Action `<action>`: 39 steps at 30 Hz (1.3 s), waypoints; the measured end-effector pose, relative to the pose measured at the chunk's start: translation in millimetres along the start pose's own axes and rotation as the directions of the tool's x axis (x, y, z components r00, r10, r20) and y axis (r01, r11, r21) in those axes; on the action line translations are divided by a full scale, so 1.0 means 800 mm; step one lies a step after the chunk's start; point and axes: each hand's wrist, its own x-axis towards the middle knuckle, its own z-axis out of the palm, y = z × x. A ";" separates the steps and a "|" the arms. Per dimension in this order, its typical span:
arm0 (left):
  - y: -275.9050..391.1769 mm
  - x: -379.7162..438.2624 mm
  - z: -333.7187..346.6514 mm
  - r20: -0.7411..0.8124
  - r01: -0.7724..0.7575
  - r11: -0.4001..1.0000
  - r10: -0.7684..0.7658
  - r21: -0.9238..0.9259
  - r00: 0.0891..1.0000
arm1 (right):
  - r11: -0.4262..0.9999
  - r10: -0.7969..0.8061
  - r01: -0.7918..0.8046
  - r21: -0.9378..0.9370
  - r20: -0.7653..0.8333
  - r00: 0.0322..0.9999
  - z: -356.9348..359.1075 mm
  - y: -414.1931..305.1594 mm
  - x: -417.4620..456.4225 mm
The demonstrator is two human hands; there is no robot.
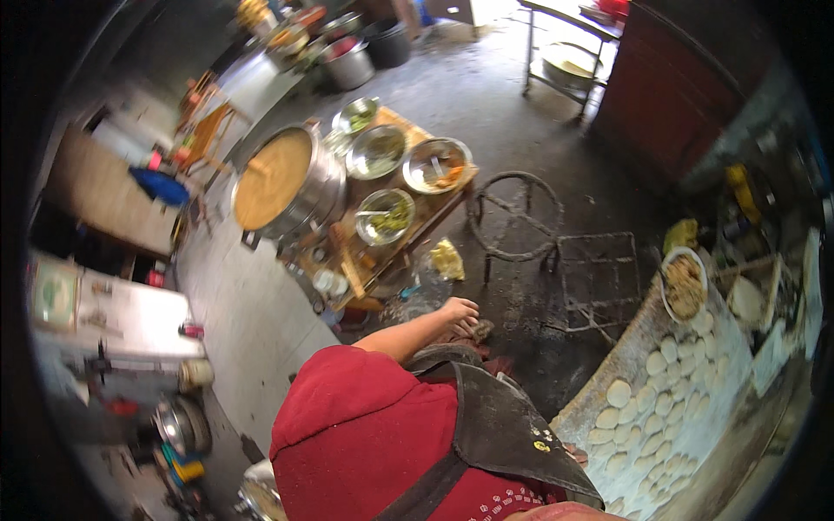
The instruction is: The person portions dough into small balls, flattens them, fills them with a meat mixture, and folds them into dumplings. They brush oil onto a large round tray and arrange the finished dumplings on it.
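My left hand [461,315] hangs out in front of my body with fingers loosely bent and apart, and I see nothing held in it. The floor and a brownish item [482,331], too blurred to name, lie just below it. Of my right hand [576,454] only a small bit seems to show past the edge of my dark apron [502,423]; the rest is hidden. Close to it, many flat dough rounds [653,363] lie on a floured worktop [586,404]. A white bowl of crumbly filling [684,284] sits at the worktop's far end.
Ahead stands a low wooden table [423,225] with steel bowls of chopped food [384,217]. Beside it is a large pot of tan liquid [277,176] with a ladle-like handle in it. A round metal stand [515,215] and a wire-frame rack [599,273] stand on the dark floor.
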 end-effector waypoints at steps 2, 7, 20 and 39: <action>-0.016 -0.044 -0.078 -0.156 -0.066 0.987 0.043 -0.148 0.987 | 0.993 -0.101 0.103 0.062 -0.026 0.995 0.014 -0.018 0.005; -0.035 -0.094 -0.246 -0.454 -0.284 0.822 0.036 -0.493 0.890 | 0.950 -0.251 0.267 0.160 -0.113 0.961 0.035 -0.073 0.010; 0.079 -0.118 -0.667 -0.835 -0.832 0.272 0.142 -0.484 0.532 | 0.955 -0.251 0.207 0.211 0.210 0.945 -0.008 -0.213 -0.031; 0.165 -0.175 -0.841 -0.832 -0.683 0.540 -0.058 -0.491 0.552 | 0.965 -0.165 0.086 0.246 0.324 0.932 -0.127 -0.215 -0.076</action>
